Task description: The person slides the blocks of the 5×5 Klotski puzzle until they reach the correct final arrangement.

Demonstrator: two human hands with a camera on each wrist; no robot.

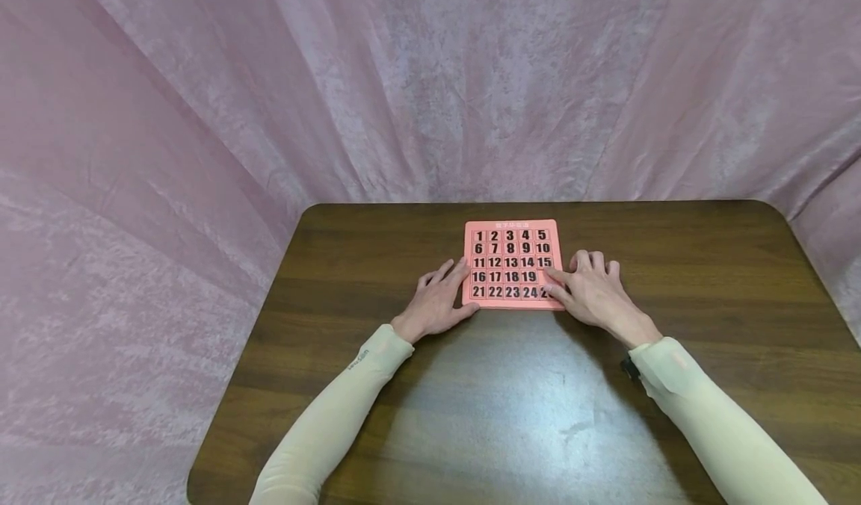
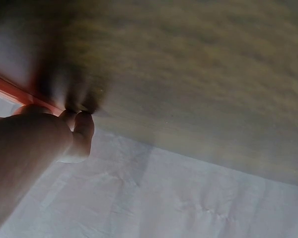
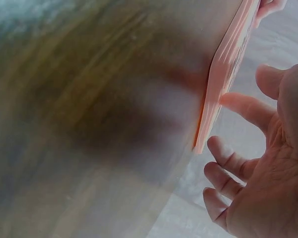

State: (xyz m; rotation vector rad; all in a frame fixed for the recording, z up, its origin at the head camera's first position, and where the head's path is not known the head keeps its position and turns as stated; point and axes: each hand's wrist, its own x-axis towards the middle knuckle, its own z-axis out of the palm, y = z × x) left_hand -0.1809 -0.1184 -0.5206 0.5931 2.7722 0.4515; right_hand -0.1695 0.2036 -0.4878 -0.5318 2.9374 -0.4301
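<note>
A pink number slide puzzle (image 1: pixel 511 255) lies flat near the table's far edge, its black numerals running in rows from 1 at the top left. My left hand (image 1: pixel 434 300) rests at the lower left corner, index finger along the left side and thumb at the bottom edge. From the right, my right hand (image 1: pixel 599 293) reaches over the puzzle's edge. Its index fingertip touches the spot just below 15, where no number shows beside 19. The right thumb partly covers 25, and the other fingers bend loosely off the board. The right wrist view shows the board's layered side (image 3: pixel 223 82).
A dark brown wooden table (image 1: pixel 377 243) with rounded corners carries the puzzle, and light glares off its front middle. Pink velvety curtains (image 1: pixel 511 79) hang behind the table and on its left. Both forearms wear pale sleeves (image 1: pixel 336 415).
</note>
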